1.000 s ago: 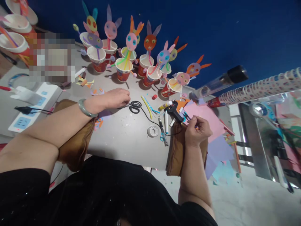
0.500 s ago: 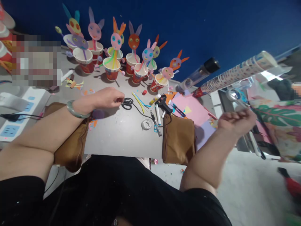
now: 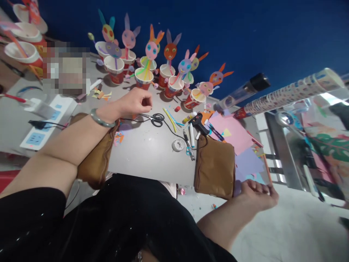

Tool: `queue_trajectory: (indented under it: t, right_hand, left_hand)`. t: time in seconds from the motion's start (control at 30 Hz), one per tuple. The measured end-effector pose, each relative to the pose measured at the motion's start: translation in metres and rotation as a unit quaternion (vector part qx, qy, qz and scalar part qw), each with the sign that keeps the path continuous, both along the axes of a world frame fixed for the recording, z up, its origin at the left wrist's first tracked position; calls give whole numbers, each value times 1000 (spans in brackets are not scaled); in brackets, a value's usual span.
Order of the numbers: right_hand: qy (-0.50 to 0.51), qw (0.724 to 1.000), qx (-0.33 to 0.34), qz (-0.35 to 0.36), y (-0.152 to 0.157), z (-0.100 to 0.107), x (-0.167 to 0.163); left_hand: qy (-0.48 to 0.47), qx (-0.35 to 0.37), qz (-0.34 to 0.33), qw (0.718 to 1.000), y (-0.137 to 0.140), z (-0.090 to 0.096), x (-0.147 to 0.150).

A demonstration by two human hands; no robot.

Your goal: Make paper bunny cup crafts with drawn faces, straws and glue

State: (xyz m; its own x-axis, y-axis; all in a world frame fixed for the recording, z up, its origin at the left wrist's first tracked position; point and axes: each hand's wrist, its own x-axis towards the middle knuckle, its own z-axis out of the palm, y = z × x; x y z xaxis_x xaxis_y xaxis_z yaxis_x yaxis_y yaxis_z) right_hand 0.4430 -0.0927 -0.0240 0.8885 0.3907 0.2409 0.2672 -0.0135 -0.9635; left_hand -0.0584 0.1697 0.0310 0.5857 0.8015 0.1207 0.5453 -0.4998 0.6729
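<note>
My left hand [image 3: 137, 102], with a bracelet [image 3: 102, 118] at its wrist, is raised over the table. Its fingers are curled together in a pinch, and anything between them is too small or hidden to make out. Just below and right of it lie black-handled scissors [image 3: 157, 119]. My right hand [image 3: 257, 195] is past the table's front right edge, beside a brown pouch [image 3: 215, 167]. Its fingers are bent inward, and whatever they may hold is hidden. Behind both hands stand several paper cups with rabbit-faced figures, such as the pink-faced rabbit [image 3: 151, 50].
A glue gun [image 3: 200, 123], white tape roll [image 3: 178, 145] and pens lie mid-table. Pink paper [image 3: 234, 134] and purple paper [image 3: 248, 161] spread to the right. A long stack of cups [image 3: 294, 94] leans there. At left are a power strip [image 3: 51, 122] and another brown pouch [image 3: 94, 163].
My right hand has come down and nearer my body, from the right-hand trolley to the table's edge. My left hand has lifted slightly away from the scissors. The view has turned left.
</note>
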Motion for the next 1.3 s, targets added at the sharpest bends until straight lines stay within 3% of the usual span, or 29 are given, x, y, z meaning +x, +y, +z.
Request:
queue_trajectory:
  t: [0.1,0.17,0.27,0.33,0.37,0.43,0.47,0.5,0.57,0.7,0.87,1.07,1.2,1.3]
  right_hand:
    - [-18,1000,17,18,9,7,-31]
    - [13,998,49,43,25,14,-73]
    - [31,976,40,214,49,22,-159]
    - [-63,943,-20,326,61,27,-215]
    - [-138,893,-69,423,66,28,-239]
    - [-292,735,-128,598,78,31,-277]
    - [-360,653,-147,649,84,32,-290]
    - [-416,598,-164,665,92,33,-302]
    - [-474,547,-206,658,108,33,-321]
    - [-502,515,-281,635,141,27,-357]
    - [-529,496,-305,617,165,11,-386]
    - [-562,455,-291,627,167,1,-387]
    - [-602,416,-269,626,164,3,-382]
    - [-630,404,-253,613,160,7,-371]
  left_hand:
    - [15,21,33,999,8,-4,-4]
    - [24,29,50,998,13,-7,-7]
    - [40,38,54,997,17,-11,-8]
    - [66,43,40,996,18,-12,-8]
    - [84,47,28,995,18,-13,-9]
    - [119,67,-6,991,19,-14,-9]
    - [132,80,-24,988,19,-15,-9]
    - [140,93,-38,985,19,-16,-10]
    - [146,109,-54,982,20,-18,-11]
    - [162,113,-49,979,23,-21,-13]
    - [195,100,-41,975,25,-21,-14]
    - [234,77,-24,969,24,-19,-15]
    - [259,53,-9,964,20,-12,-15]
    - [262,46,9,964,19,-9,-15]
